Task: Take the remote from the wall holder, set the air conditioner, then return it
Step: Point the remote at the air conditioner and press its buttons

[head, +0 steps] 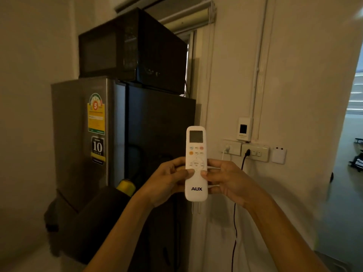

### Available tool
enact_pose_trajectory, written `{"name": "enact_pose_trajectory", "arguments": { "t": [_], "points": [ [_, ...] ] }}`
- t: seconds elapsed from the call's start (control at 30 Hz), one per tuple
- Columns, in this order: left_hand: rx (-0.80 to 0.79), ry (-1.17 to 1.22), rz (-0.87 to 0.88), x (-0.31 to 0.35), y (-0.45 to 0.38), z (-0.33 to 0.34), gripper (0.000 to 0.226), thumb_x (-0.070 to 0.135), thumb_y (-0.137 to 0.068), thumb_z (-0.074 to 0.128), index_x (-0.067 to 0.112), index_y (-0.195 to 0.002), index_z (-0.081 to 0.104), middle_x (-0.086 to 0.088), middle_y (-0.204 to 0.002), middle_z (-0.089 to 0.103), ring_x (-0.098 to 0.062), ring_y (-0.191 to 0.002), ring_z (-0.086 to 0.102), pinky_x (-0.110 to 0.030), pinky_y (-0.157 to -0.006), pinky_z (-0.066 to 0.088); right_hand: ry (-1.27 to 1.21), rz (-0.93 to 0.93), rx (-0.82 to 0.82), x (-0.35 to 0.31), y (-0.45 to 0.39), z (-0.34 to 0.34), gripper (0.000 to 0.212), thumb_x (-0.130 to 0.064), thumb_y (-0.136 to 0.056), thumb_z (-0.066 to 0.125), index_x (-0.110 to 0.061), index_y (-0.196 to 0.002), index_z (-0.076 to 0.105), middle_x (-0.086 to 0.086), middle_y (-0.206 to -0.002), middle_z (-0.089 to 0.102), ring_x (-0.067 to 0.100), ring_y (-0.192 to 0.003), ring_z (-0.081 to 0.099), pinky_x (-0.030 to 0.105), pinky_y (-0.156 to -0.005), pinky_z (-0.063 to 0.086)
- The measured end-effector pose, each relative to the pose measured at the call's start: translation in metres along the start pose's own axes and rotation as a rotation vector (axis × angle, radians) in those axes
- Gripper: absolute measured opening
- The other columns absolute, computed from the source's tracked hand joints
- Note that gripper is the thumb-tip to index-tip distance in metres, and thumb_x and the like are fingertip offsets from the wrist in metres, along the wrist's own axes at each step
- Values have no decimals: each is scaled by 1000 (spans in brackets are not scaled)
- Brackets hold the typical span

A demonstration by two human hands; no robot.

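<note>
A white AUX remote (196, 154) stands upright in front of the cream wall, its grey screen blank and its buttons facing me. My left hand (167, 181) grips its left side, thumb on the lower edge of the round button pad. My right hand (227, 181) grips its right side, thumb on the body just under the pad. Thin white parts of the wall holder (196, 208) stick out below the remote and beside my right fingers. Whether the remote sits in the holder or just in front of it I cannot tell. No air conditioner is in view.
A grey fridge (82, 138) with a black microwave (127, 48) on top stands at the left. Wall sockets (255, 153), a small white box (244, 129) and a hanging black cable (234, 222) are to the right of the remote. A doorway (351, 134) opens at the far right.
</note>
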State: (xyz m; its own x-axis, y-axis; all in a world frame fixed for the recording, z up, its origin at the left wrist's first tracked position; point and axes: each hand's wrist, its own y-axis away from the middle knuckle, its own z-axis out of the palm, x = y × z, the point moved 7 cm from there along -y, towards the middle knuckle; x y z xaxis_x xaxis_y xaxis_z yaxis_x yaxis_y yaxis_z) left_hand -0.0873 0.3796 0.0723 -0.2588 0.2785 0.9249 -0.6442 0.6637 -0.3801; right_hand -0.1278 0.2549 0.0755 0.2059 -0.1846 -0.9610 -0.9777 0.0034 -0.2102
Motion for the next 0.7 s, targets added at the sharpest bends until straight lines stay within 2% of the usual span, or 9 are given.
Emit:
{"name": "enact_pose_trajectory", "arguments": {
  "t": [0.07,0.2,0.37,0.43,0.7],
  "points": [
    [8,-11,22,8,7,-7,31,8,-89,51,28,-112,56,4,-108,70,-19,-104,67,-34,-82,58,19,-30,1,-8,-1,11,47,-11,-86,59,-16,-131,49,7,-118,66,25,-105,66,48,-86,55],
    [68,-35,96,25,15,-17,33,11,-90,50,32,-115,54,5,-112,70,-17,-106,66,-35,-84,57,53,-125,39,-28,0,26,46,-13,-87,57,-19,-131,48,3,-118,67,23,-104,66,41,-82,58],
    [101,-34,171,44,17,-17,36,11,-92,48,27,-123,51,2,-116,68,-18,-107,65,-37,-85,58,74,-219,99,-48,0,31,44,-15,-89,54,-20,-132,47,1,-121,65,23,-106,65,39,-81,58],
    [142,-77,251,74,13,-28,34,10,-92,48,27,-121,51,4,-112,70,-18,-106,66,-36,-84,58,105,-306,133,-82,-6,34,42,-16,-90,53,-20,-132,48,1,-117,65,22,-104,66,37,-78,58],
    [94,-106,315,112,-4,-29,39,14,-88,51,24,-125,50,0,-116,69,-20,-107,65,-37,-84,58,122,-377,148,-116,-16,31,42,-17,-91,50,-20,-133,46,-2,-112,65,18,-100,66,34,-76,59]
  ]
}}
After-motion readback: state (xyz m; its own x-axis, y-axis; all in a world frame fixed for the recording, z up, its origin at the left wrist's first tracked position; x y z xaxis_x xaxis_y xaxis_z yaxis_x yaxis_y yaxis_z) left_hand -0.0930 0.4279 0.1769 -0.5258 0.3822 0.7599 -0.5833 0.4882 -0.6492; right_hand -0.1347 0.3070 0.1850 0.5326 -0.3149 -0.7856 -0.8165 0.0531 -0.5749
